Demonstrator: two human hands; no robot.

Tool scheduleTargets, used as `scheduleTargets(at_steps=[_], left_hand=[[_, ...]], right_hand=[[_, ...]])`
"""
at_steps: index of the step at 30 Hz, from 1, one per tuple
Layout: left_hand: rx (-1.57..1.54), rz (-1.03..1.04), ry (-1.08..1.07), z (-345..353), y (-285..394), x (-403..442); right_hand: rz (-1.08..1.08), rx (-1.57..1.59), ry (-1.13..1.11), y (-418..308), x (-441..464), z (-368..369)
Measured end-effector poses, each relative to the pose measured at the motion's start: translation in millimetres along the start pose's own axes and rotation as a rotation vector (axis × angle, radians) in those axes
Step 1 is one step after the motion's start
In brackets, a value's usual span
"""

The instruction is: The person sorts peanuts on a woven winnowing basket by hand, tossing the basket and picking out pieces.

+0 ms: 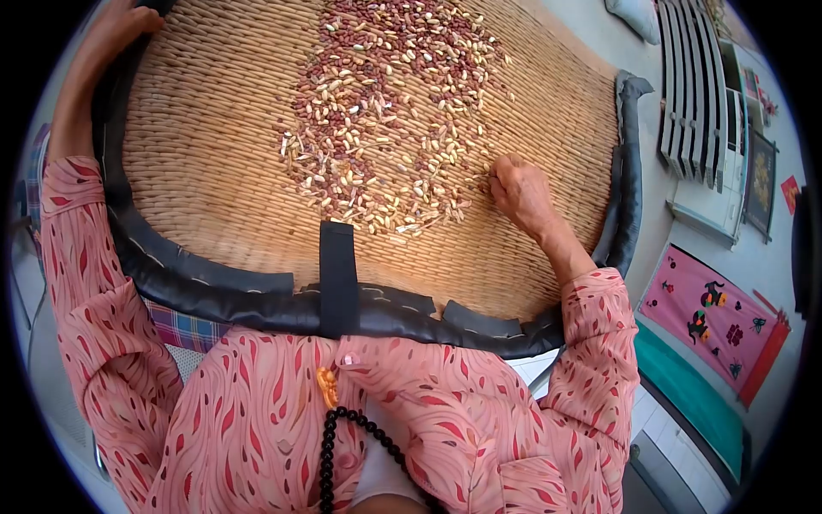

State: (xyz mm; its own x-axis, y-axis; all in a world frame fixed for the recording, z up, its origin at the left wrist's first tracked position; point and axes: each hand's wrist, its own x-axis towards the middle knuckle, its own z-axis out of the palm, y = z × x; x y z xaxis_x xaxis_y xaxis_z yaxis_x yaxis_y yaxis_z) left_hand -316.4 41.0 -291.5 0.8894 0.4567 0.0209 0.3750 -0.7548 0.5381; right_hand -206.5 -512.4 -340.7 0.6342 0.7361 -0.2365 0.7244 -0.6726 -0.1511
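Note:
A wide woven basket tray [214, 111] with a stitched black rim lies in front of my chest. Dark red and cream-coloured seeds [390, 111], like beans or shelled peanuts, are spread across its middle and far part. The paler ones gather mostly at the near edge of the spread. My left hand [124, 30] is closed on the tray's rim at the far left; its fingertips are partly hidden. Beside the right edge of the seeds, my right hand [521, 190] is low over the weave with fingers curled together. What they pinch, if anything, is hidden.
A black strap [338, 278] rises over the tray's near rim. Beaded necklace [342, 420] and orange pendant [327, 387] hang at my chest. To the right are grey slatted panels [692, 94], a white cabinet [706, 210], a pink patterned cloth [711, 317] and a green surface [685, 394].

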Motion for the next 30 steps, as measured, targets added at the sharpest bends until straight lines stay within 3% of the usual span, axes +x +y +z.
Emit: scheduleTargets(at_steps=[5,9,12,18,23,26,29,30], left_hand=[[-0.163,0.0,0.054,3.5,13.3,-17.2],[-0.203,0.008,-0.005,1.9,8.6,-14.7],[-0.102,0.003,0.004,0.8,9.4,-12.4],[-0.135,0.027,-0.014,-0.8,-2.8,-8.9],[-0.114,0.109,-0.013,-4.4,-1.9,-7.3],[-0.316,0.098,-0.003,-1.8,-44.8,8.7],[-0.437,0.07,0.075,4.1,-34.0,-2.6],[-0.408,0.057,0.083,2.5,-28.3,-4.7]], right_hand=[[-0.053,0.236,0.147,-8.6,-3.2,-13.1],[0.202,0.826,-0.049,-35.5,-8.2,-26.0],[0.235,0.848,-0.151,-25.2,-11.5,-18.5],[-0.188,0.326,-0.017,-27.6,-27.7,3.6],[-0.228,-0.065,-0.076,-32.9,-25.5,17.0],[-0.194,-0.023,-0.099,-32.0,-25.2,12.3],[-0.109,0.434,-0.087,-20.1,-25.4,11.1],[-0.054,0.458,-0.146,-22.1,-26.1,9.6]])
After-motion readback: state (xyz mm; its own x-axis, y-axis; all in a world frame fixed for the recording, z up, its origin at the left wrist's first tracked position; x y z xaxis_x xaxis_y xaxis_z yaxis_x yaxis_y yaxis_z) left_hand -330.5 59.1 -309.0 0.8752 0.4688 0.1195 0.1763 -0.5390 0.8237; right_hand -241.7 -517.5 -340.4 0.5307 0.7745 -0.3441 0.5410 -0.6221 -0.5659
